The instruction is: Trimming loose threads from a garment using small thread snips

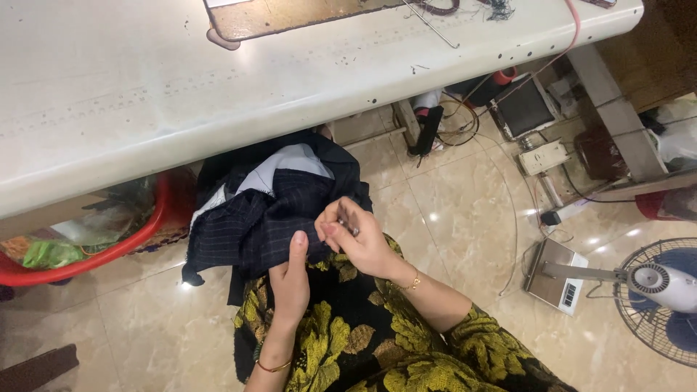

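Hands at seam-picking, as I judge it: my left hand [289, 279] pinches the dark pinstriped garment [265, 218] on my lap below the sewing table's [145, 94] near edge, my right hand [356, 236] clamped on a small metal tool [348, 229], needing careful aim next.

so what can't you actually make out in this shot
- Small metal tool in the right hand: head view, too small and covered by the fingers.
- Dark pinstriped garment: far part hidden under the white table.
- Red basket: mostly hidden under the table.
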